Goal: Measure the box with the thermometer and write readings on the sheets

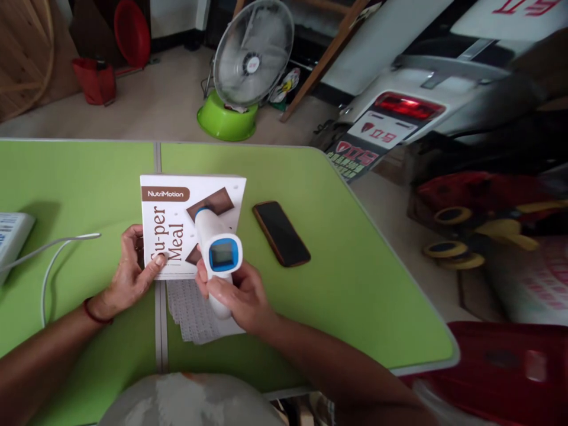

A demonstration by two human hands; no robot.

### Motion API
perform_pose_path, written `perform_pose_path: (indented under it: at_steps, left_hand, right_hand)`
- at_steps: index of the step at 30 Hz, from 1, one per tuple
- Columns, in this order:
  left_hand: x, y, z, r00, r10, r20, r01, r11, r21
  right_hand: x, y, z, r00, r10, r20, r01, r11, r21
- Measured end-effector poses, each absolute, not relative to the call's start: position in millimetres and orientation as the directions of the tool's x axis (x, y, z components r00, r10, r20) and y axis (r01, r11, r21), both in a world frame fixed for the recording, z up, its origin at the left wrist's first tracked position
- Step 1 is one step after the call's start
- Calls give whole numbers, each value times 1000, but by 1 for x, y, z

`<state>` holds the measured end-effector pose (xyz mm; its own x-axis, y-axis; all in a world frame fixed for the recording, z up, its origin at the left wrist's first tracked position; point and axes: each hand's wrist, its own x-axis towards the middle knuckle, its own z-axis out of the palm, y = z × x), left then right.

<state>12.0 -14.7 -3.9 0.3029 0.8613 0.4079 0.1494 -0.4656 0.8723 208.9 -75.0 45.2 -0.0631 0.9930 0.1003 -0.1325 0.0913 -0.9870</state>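
My left hand (135, 269) grips the lower left corner of a white box (166, 228) marked "NutriMotion" and "Su-per Meal", thumb on its front face and fingers at its left side. My right hand (242, 296) is closed around the handle of a white infrared thermometer (210, 231) with a blue-framed screen (223, 254). The thermometer's nose points at the box front and hides part of it; whether the two touch, I cannot tell. Beneath the box and my right hand lie printed paper sheets (190, 313) on the green table (355, 284).
A dark phone (283, 232) lies right of the box. On the left are a white cable (55, 260) and the edge of a white device (13, 236). Beyond the table stand a fan (252, 56) by a green basin (226, 121) and a scooter (399, 112).
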Motion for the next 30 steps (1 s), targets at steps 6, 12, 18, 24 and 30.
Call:
perform_pose_path:
  at_steps: [6,12,18,24,30]
  left_hand:
    - [10,-11,-6,335,851,404,144,-470,871]
    - [8,-8,-6,364,823,436,131,-509,851]
    - [7,-7,-8,383,805,454,104,-526,844]
    - [8,-7,-9,392,793,466,63,-529,846]
    - [8,-6,-9,397,788,471,51,-532,845]
  right_hand:
    - [207,-73,39,-118,993,0,-332,-39,-942]
    - [206,-74,37,-171,985,33,-417,-42,-908]
    - [207,-75,35,-176,984,-3,-424,-79,-902]
    - [207,-76,33,-179,984,26,-446,-58,-893]
    - [207,-75,35,-173,985,-8,-408,-79,-910]
